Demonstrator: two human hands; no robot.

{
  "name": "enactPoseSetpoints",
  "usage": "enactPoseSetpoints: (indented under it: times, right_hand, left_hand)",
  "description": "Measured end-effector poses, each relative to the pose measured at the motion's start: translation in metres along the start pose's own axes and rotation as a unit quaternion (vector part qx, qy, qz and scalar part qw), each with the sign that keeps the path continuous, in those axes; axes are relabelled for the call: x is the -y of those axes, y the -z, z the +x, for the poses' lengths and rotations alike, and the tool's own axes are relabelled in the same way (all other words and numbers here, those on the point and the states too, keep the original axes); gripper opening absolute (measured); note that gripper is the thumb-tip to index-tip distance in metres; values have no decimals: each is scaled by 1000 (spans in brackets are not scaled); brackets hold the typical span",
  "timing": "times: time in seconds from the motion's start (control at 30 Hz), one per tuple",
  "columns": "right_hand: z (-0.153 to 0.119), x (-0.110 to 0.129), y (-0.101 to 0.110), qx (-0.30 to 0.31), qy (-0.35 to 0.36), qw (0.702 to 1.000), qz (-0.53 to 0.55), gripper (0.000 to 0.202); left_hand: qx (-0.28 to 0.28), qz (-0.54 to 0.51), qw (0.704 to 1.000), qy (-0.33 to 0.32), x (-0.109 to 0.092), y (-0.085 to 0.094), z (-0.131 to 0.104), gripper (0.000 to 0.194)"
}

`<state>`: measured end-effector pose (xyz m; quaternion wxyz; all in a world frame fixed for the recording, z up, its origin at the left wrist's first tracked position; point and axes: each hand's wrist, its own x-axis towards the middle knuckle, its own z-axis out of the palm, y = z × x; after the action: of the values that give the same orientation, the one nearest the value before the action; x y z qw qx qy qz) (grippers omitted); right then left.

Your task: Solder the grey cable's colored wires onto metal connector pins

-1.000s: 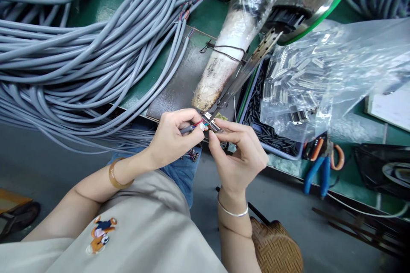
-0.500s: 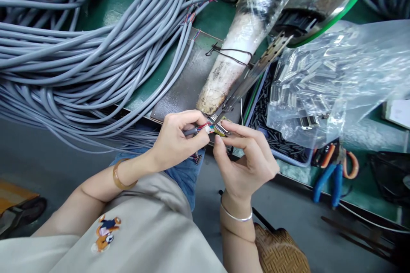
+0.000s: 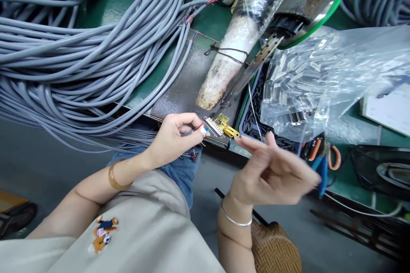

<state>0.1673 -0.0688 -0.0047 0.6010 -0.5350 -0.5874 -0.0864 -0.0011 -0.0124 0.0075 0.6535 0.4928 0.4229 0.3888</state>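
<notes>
My left hand [image 3: 174,138] pinches the stripped end of a grey cable, its coloured wires [image 3: 206,131] reaching a metal pin connector [image 3: 213,127]. The connector sits at the table's front edge beside a yellow clip [image 3: 229,129]. Just above them is the thin tip of a soldering tool [image 3: 232,91], next to a burnt white tube [image 3: 218,76]. My right hand [image 3: 272,170] is off to the right of the clip, slightly blurred, fingers apart, holding nothing that shows.
Grey cables [image 3: 96,59] cover the left side of the green table. On the right are a bin of black parts [image 3: 282,138], a plastic bag of connectors [image 3: 297,76] and orange-and-blue pliers [image 3: 323,166]. A woven stool [image 3: 277,249] stands below.
My right hand has let go of the connector and moved right and down, its fingers spreading. The yellow clip is now more exposed. My left hand has shifted slightly left.
</notes>
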Motion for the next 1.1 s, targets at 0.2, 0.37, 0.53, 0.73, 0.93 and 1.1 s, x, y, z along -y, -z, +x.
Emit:
enactPoseSetpoints:
  times: [0.2,0.37,0.53,0.73,0.93,1.1]
  right_hand:
    - [-8,7,-1,166,-70,983,28,16]
    - [-9,5,-4,179,-177,963,90,8]
    - [-13,4,-9,159,-88,983,40,17]
    - [-15,3,-14,156,-19,988,7,20]
    - [-11,0,-14,169,-1,986,-3,19]
    - [-7,-2,-14,174,5,984,-19,18]
  left_hand:
    - [34,-34,998,49,-4,4,0,19]
    - [89,-77,987,107,-4,11,5,19]
    - [35,-73,995,61,-2,5,4,15]
    - [-19,-27,999,-17,0,-2,4,12]
    - [-27,6,999,-34,1,-2,8,12]
    - [-12,7,999,-32,0,-2,10,13]
